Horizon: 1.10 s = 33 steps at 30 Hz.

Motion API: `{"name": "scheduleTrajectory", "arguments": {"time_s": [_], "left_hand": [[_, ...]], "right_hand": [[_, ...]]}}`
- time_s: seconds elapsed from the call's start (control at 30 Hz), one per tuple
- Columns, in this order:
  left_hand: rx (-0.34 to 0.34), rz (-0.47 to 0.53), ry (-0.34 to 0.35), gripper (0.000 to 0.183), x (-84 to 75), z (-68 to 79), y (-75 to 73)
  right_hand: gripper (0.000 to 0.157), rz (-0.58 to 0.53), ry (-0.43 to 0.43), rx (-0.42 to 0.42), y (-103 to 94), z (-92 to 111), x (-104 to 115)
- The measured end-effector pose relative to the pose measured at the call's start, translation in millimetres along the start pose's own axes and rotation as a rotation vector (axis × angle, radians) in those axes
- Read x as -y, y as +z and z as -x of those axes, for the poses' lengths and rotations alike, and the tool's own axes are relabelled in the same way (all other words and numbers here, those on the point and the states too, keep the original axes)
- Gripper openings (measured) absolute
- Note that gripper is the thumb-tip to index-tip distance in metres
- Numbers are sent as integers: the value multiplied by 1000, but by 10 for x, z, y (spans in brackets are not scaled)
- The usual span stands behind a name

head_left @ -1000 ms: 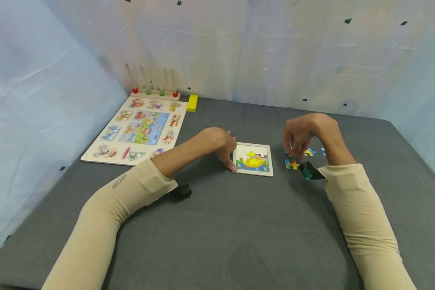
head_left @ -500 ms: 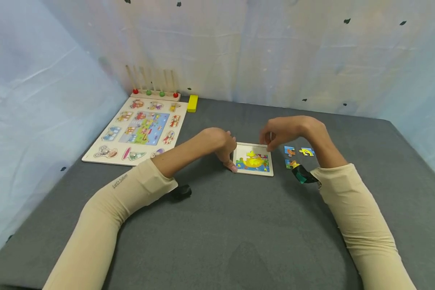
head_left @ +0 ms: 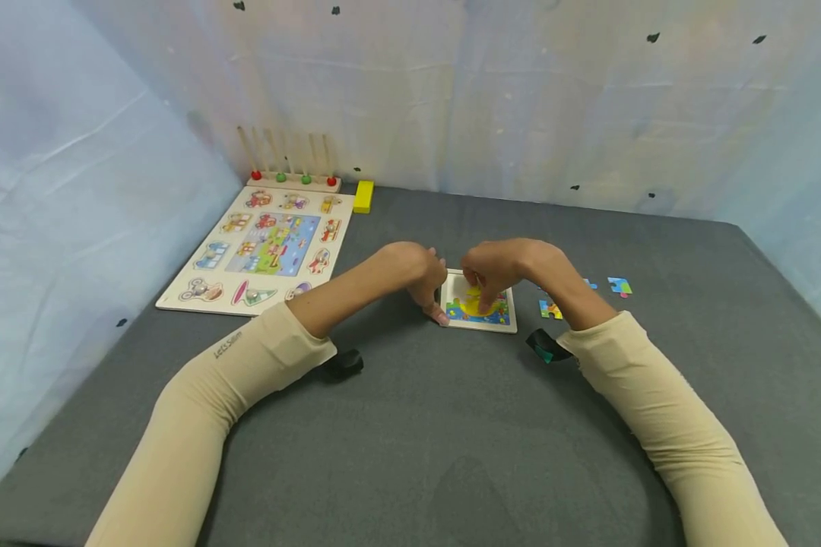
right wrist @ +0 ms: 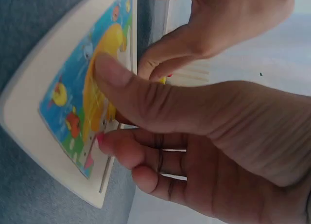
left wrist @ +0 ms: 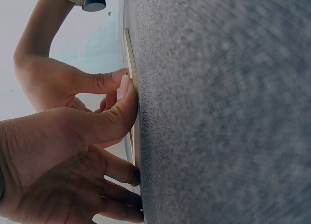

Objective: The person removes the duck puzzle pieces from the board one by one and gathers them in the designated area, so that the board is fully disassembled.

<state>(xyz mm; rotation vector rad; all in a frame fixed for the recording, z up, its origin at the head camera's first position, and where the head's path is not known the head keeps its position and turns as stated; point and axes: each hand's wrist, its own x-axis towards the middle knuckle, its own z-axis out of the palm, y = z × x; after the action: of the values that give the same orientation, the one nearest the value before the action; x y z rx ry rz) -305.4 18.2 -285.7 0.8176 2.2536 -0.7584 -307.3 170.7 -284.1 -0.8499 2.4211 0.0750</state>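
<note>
A small wooden jigsaw tray with a yellow duck picture lies mid-table, its far part showing bare white board. My left hand holds its left side, the thumb at the near corner; the left wrist view shows this thumb against the rim. Above the picture, my right hand pinches at a yellow puzzle piece. In the right wrist view its thumb lies on the duck, with the curled fingers opposite. The index fingertip is mostly hidden behind the thumb.
Right of the tray lie several loose jigsaw pieces, among them a blue-green one and an orange-yellow one, partly behind the right forearm. A large peg puzzle board, a bead-peg stand and a yellow block stand back left.
My right hand has moved left from the loose pieces to the tray and lowered its fingers onto the duck picture. The left hand stays at the tray's left side.
</note>
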Motion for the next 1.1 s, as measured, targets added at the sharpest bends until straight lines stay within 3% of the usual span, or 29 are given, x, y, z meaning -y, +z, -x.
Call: {"name": "scheduleTrajectory", "arguments": {"time_s": [0.5, 0.77, 0.87, 1.1], "left_hand": [[-3, 13, 1, 112, 20, -5, 14], [-5, 25, -7, 115, -2, 10, 11], [0, 20, -1, 114, -3, 7, 8], [14, 14, -7, 113, 7, -2, 1]], "right_hand": [[33, 24, 4, -56, 17, -61, 3], [25, -48, -101, -103, 23, -49, -72], [26, -63, -129, -108, 25, -44, -90], [35, -63, -94, -88, 13, -40, -108]]}}
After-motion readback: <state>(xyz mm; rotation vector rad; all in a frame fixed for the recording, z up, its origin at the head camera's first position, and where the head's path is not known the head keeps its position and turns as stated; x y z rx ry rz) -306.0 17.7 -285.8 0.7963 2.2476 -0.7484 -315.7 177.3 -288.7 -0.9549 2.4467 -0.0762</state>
